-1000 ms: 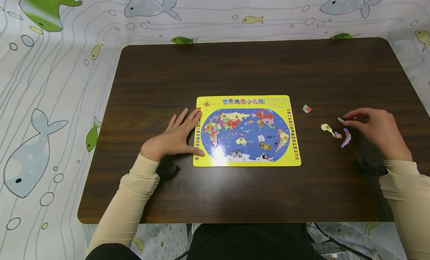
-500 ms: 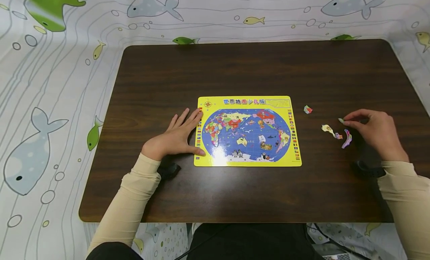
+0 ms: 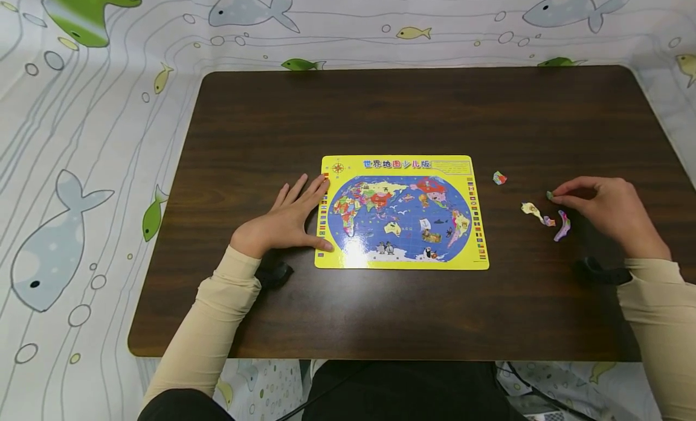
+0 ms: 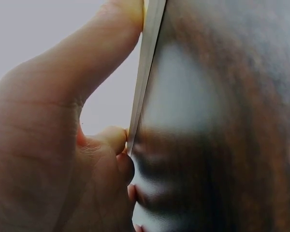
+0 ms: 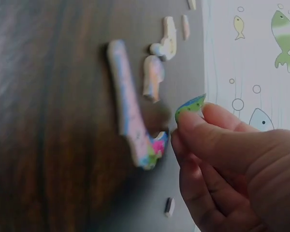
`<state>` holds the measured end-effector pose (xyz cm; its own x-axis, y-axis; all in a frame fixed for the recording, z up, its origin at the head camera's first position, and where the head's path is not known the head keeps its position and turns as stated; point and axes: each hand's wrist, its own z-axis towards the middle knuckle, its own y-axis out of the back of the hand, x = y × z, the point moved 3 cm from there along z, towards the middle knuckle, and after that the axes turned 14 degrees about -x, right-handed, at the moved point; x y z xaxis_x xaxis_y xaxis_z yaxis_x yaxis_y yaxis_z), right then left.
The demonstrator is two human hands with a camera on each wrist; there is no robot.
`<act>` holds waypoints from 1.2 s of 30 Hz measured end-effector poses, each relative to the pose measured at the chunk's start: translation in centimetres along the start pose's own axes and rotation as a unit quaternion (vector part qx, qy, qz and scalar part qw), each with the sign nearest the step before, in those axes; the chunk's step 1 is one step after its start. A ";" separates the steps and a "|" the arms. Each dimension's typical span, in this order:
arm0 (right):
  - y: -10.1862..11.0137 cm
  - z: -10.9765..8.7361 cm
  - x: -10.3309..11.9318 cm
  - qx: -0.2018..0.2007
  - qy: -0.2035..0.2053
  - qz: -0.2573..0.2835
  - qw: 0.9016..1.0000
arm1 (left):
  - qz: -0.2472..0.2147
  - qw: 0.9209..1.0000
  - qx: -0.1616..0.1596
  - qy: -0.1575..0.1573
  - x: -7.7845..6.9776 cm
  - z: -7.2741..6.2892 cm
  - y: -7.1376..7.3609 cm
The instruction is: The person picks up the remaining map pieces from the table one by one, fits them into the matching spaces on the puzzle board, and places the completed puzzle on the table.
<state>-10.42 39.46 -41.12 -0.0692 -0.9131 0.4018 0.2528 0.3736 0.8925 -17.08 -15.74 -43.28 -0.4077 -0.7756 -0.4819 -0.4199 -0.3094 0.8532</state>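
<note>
A yellow-bordered world map puzzle board (image 3: 413, 203) lies flat on the table. My left hand (image 3: 280, 218) rests on its left edge, thumb and fingers spread; the left wrist view shows thumb and fingertips along the board's thin edge (image 4: 147, 58). Off to the right, my right hand (image 3: 611, 215) pinches a small green puzzle piece (image 5: 189, 106) with a blue edge between thumb and fingers. Below it sits a curved pink-purple piece (image 3: 562, 225), beside a small orange-purple piece (image 3: 548, 221) and a cream piece (image 3: 530, 209). A red-and-green piece (image 3: 499, 178) lies nearer the board.
The dark wooden table (image 3: 380, 107) is backed by a white fish-print cloth (image 3: 348, 22). In the right wrist view a small dark-edged piece (image 5: 169, 207) lies apart from the others. Black straps (image 3: 274, 276) sit at the wrists.
The piece in my right fingers has turned, from a pale look to its green face. My right hand has barely shifted, and my left hand stays on the board's edge.
</note>
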 end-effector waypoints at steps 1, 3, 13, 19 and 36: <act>0.0 0.0 0.0 0.005 -0.003 0.004 1.000 | 0.000 1.000 0.000 -0.001 0.0 0.0 0.0; 0.0 0.1 0.1 0.015 -0.011 0.017 1.000 | 0.000 1.000 0.001 -0.001 0.0 0.0 0.0; -0.3 0.6 2.6 0.078 -0.040 0.122 0.989 | 0.005 1.000 0.003 0.003 0.1 -0.4 0.1; -1.2 0.8 5.7 0.110 -0.031 0.134 0.984 | 0.004 1.000 -0.001 -0.001 0.0 -0.4 -0.2; -4.1 1.0 11.8 0.182 0.006 0.168 0.969 | 0.007 1.000 -0.004 0.000 0.0 -0.3 -0.2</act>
<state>-13.24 27.33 -39.81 -0.0298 -0.7314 0.6813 -0.0974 0.6804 0.7263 -16.74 -15.89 -43.34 -0.4126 -0.7803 -0.4700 -0.4079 -0.3030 0.8613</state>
